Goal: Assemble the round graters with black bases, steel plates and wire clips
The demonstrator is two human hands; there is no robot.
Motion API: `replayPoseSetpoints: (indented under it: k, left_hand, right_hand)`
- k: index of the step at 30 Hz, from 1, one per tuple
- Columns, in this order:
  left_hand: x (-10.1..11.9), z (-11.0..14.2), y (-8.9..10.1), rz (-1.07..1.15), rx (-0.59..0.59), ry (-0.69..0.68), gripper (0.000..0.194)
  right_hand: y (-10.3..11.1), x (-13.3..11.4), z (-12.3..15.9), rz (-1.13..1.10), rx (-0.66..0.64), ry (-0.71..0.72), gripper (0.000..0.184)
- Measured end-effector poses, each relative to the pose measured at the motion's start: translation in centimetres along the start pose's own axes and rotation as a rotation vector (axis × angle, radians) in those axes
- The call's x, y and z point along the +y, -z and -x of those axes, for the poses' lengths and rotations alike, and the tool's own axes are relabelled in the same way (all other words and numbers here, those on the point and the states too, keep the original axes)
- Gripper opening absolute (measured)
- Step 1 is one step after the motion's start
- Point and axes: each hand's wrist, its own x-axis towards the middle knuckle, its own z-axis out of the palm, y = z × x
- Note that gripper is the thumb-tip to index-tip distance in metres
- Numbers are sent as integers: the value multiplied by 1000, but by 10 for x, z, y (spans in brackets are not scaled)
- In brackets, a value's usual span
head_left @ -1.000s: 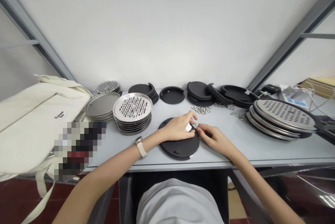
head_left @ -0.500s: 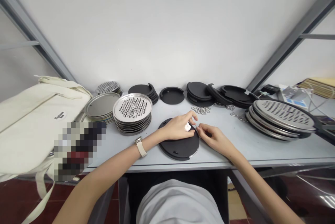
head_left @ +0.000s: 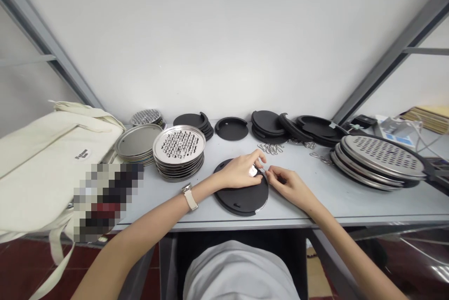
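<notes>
A round black plastic disc (head_left: 248, 199) with slots and a notched rim lies near the table's front edge. My left hand (head_left: 240, 171) rests over its upper part, wristwatch on the wrist, thumb and bent forefinger spread apart. Between them shows a small white patch (head_left: 253, 170); I cannot tell what it is. At the disc's right edge my right hand (head_left: 286, 185) is closed in a pinch, thumb against forefinger. What lies in that pinch is too small to make out. Behind the hands is a pile of bent wire clips (head_left: 271, 149).
Stacked metal grater plates (head_left: 179, 145) and plain metal discs (head_left: 138, 141) stand at left beside a cream bag (head_left: 45, 159). Along the wall sit black round trays (head_left: 231, 129) and stacked black discs (head_left: 268, 122). Handled perforated plates (head_left: 382, 155) are piled at right.
The whole view has shifted very slightly. Both hands keep nearly the same pose at the black disc.
</notes>
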Motion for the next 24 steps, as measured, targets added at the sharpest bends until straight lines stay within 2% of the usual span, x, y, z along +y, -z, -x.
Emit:
replayPoseSetpoints:
  k: [5,13,20,24]
  left_hand:
    - [1,0,-1,-3,-24,12,37]
    - [4,3,0,-44,48,22,36]
    - [6,2,0,-49,6,72,39]
    - [6,2,0,-47,22,74,38]
  right_hand:
    - [3,2,1,-22,52,-7,34]
    - [1,1,0,13,7,13,33]
    - [2,-2,1,48,-75,57,28]
    - [3,-1,0,26,18,24,28]
